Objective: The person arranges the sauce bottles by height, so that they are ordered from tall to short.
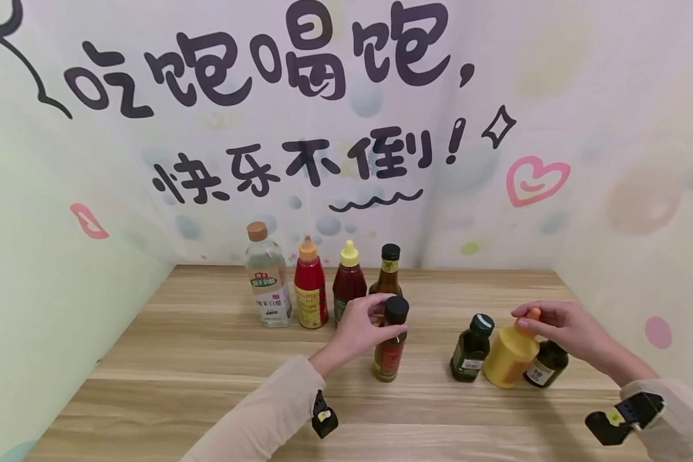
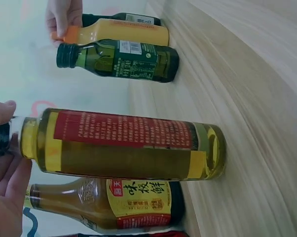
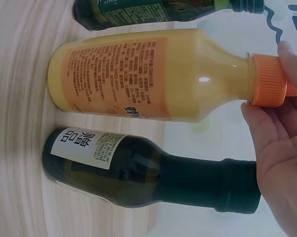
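My left hand [image 1: 355, 328] grips the neck of a clear bottle of yellow oil [image 1: 389, 360] with a black cap and red label. In the left wrist view, the fingers and thumb lie around the neck of that oil bottle [image 2: 119, 143], just below its cap. With fingers and thumb, my right hand [image 1: 574, 328] pinches the orange cap of a yellow squeeze bottle [image 1: 509, 362], which stands upright. A dark green square bottle [image 1: 470, 356] is on its left. On its right, partly behind the right hand, is a small dark bottle [image 3: 109, 168] with a white label.
Along the back stand a clear brown-capped bottle [image 1: 268, 282], a red squeeze bottle [image 1: 310, 289], a dark red yellow-capped squeeze bottle [image 1: 348, 282] and a brown sauce bottle [image 1: 388, 279]. All rest on a wooden table [image 1: 208, 391] before a printed cloth [image 1: 323, 128].
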The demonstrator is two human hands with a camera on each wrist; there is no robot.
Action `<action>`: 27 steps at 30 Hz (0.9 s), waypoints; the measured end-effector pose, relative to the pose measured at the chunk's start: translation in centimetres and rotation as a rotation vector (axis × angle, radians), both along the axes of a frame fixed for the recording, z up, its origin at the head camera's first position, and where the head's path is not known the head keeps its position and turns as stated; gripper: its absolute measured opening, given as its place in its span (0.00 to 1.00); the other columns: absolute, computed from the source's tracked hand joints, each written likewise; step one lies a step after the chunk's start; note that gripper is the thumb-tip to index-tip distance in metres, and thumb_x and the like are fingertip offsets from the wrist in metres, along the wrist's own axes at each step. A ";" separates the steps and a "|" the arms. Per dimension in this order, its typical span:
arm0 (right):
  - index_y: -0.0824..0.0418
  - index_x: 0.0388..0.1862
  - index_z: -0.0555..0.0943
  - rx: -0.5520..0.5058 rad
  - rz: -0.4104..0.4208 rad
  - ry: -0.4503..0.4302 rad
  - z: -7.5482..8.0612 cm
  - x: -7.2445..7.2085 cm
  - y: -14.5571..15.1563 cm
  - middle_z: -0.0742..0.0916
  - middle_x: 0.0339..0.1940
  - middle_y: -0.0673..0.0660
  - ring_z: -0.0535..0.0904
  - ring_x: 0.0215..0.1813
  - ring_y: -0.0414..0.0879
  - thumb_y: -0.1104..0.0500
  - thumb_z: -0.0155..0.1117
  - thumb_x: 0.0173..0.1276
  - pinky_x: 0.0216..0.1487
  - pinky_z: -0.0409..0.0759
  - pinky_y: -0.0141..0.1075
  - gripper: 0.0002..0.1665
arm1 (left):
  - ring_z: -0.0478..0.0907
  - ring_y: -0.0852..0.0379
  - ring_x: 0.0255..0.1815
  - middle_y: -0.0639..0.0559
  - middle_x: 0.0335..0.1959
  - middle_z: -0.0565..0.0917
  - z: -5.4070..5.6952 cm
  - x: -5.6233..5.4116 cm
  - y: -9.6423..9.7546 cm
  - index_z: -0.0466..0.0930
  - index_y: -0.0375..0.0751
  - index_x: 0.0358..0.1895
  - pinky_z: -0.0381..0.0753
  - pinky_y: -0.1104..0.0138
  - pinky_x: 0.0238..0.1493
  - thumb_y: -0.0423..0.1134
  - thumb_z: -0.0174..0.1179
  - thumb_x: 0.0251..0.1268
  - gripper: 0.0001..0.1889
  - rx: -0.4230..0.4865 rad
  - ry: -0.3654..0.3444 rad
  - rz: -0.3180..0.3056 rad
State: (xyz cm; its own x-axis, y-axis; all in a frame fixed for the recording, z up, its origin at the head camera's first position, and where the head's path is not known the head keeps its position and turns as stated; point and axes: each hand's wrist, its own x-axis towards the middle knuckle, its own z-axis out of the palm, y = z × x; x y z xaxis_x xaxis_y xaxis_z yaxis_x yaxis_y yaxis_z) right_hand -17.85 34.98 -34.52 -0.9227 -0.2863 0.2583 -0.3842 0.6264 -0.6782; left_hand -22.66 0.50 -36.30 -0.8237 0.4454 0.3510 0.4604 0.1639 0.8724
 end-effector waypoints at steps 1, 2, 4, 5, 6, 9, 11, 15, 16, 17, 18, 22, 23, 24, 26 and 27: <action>0.66 0.40 0.78 0.002 0.003 0.001 0.0 0.0 0.0 0.83 0.32 0.50 0.76 0.30 0.38 0.65 0.57 0.61 0.28 0.78 0.32 0.08 | 0.80 0.56 0.38 0.45 0.42 0.81 0.0 0.1 0.1 0.76 0.36 0.48 0.78 0.71 0.38 0.37 0.67 0.46 0.22 0.008 0.007 0.008; 0.66 0.40 0.78 0.001 0.004 0.003 0.0 0.0 0.0 0.83 0.32 0.51 0.76 0.29 0.38 0.65 0.58 0.61 0.28 0.78 0.32 0.08 | 0.80 0.56 0.37 0.45 0.41 0.81 0.1 0.2 0.1 0.76 0.36 0.48 0.78 0.71 0.38 0.37 0.68 0.46 0.22 0.016 0.014 0.016; 0.66 0.40 0.78 0.001 0.007 0.006 -0.1 -0.1 -0.1 0.83 0.31 0.50 0.76 0.29 0.38 0.65 0.57 0.61 0.28 0.78 0.32 0.08 | 0.80 0.57 0.36 0.46 0.40 0.81 0.3 0.3 0.3 0.76 0.36 0.47 0.78 0.71 0.37 0.36 0.68 0.45 0.22 0.036 0.021 0.029; 0.66 0.40 0.78 0.003 0.007 0.010 -0.1 -0.1 -0.1 0.83 0.31 0.50 0.76 0.29 0.38 0.65 0.57 0.61 0.28 0.78 0.32 0.08 | 0.80 0.58 0.36 0.46 0.40 0.82 0.4 0.3 0.4 0.77 0.37 0.47 0.78 0.71 0.37 0.36 0.68 0.45 0.22 0.045 0.024 0.035; 0.66 0.40 0.78 0.006 0.005 0.014 -0.1 -0.2 -0.1 0.83 0.32 0.49 0.76 0.30 0.38 0.65 0.57 0.61 0.28 0.78 0.32 0.08 | 0.80 0.58 0.35 0.46 0.39 0.82 0.6 0.3 0.5 0.77 0.37 0.47 0.78 0.71 0.36 0.36 0.68 0.45 0.22 0.054 0.025 0.037; 0.67 0.39 0.78 0.009 -0.004 0.019 -0.1 -0.3 -0.2 0.83 0.32 0.49 0.76 0.29 0.38 0.65 0.57 0.61 0.28 0.78 0.32 0.08 | 0.80 0.58 0.35 0.44 0.39 0.82 1.1 0.3 0.9 0.77 0.36 0.47 0.78 0.72 0.36 0.35 0.68 0.44 0.22 0.068 0.024 0.035; 0.66 0.40 0.78 0.020 -0.011 0.017 -0.1 -0.4 -0.3 0.83 0.32 0.49 0.76 0.29 0.38 0.64 0.58 0.61 0.28 0.78 0.32 0.09 | 0.80 0.57 0.35 0.44 0.39 0.82 1.4 0.3 1.2 0.77 0.35 0.47 0.78 0.72 0.36 0.34 0.68 0.45 0.22 0.068 0.021 0.037; 0.65 0.40 0.78 0.035 -0.017 0.004 -0.1 -0.6 -0.4 0.82 0.33 0.49 0.76 0.30 0.39 0.63 0.58 0.61 0.29 0.78 0.33 0.10 | 0.80 0.52 0.36 0.40 0.39 0.81 2.8 0.8 1.6 0.76 0.32 0.47 0.79 0.68 0.37 0.31 0.67 0.45 0.21 0.073 0.019 0.059; 0.65 0.41 0.78 0.036 -0.017 0.000 -0.1 -0.7 -0.4 0.82 0.33 0.49 0.76 0.30 0.39 0.63 0.58 0.61 0.29 0.78 0.33 0.10 | 0.79 0.51 0.37 0.40 0.39 0.81 3.1 0.9 1.7 0.76 0.31 0.47 0.78 0.68 0.37 0.30 0.66 0.45 0.21 0.073 0.014 0.069; 0.66 0.40 0.78 0.033 -0.016 -0.002 -0.1 -0.7 -0.5 0.82 0.33 0.50 0.77 0.30 0.39 0.63 0.58 0.61 0.29 0.79 0.33 0.10 | 0.79 0.51 0.36 0.40 0.39 0.81 3.5 1.0 1.9 0.76 0.31 0.47 0.78 0.67 0.37 0.30 0.66 0.46 0.21 0.075 0.009 0.077; 0.66 0.40 0.78 0.032 -0.016 -0.003 -0.1 -0.7 -0.5 0.82 0.33 0.50 0.77 0.30 0.39 0.63 0.58 0.61 0.29 0.79 0.33 0.10 | 0.79 0.51 0.36 0.40 0.38 0.81 3.5 0.8 2.1 0.76 0.30 0.47 0.79 0.67 0.37 0.29 0.66 0.46 0.20 0.074 0.023 0.083; 0.66 0.41 0.77 0.029 -0.014 -0.018 -0.1 -0.6 -0.4 0.83 0.34 0.52 0.77 0.31 0.39 0.63 0.58 0.62 0.30 0.79 0.33 0.10 | 0.79 0.59 0.33 0.45 0.39 0.82 2.6 -0.6 3.1 0.77 0.35 0.47 0.78 0.72 0.35 0.32 0.67 0.46 0.21 0.059 0.082 0.074; 0.66 0.41 0.77 0.028 -0.014 -0.020 -0.1 -0.5 -0.4 0.82 0.34 0.52 0.77 0.31 0.39 0.63 0.58 0.62 0.30 0.78 0.33 0.10 | 0.79 0.61 0.32 0.46 0.39 0.82 2.4 -1.0 3.4 0.77 0.36 0.47 0.77 0.73 0.34 0.33 0.67 0.46 0.21 0.045 0.110 0.067; 0.66 0.41 0.77 0.027 -0.016 -0.021 -0.2 -0.5 -0.3 0.82 0.34 0.52 0.76 0.31 0.38 0.63 0.58 0.62 0.29 0.78 0.32 0.10 | 0.79 0.63 0.32 0.48 0.39 0.82 2.1 -1.3 3.7 0.77 0.37 0.47 0.77 0.75 0.33 0.34 0.67 0.45 0.21 0.025 0.142 0.064; 0.66 0.41 0.77 0.020 -0.015 -0.021 -0.2 -0.4 -0.2 0.82 0.33 0.52 0.76 0.31 0.38 0.63 0.57 0.62 0.29 0.78 0.31 0.10 | 0.79 0.65 0.32 0.50 0.40 0.81 2.2 -1.5 4.2 0.77 0.39 0.47 0.76 0.78 0.33 0.37 0.68 0.45 0.21 -0.021 0.174 0.059; 0.66 0.41 0.77 0.017 -0.015 -0.021 -0.2 -0.3 -0.1 0.82 0.32 0.52 0.76 0.31 0.38 0.64 0.57 0.62 0.29 0.78 0.31 0.10 | 0.79 0.65 0.32 0.50 0.41 0.81 2.2 -1.5 4.4 0.77 0.40 0.47 0.75 0.78 0.33 0.37 0.68 0.46 0.21 -0.044 0.187 0.062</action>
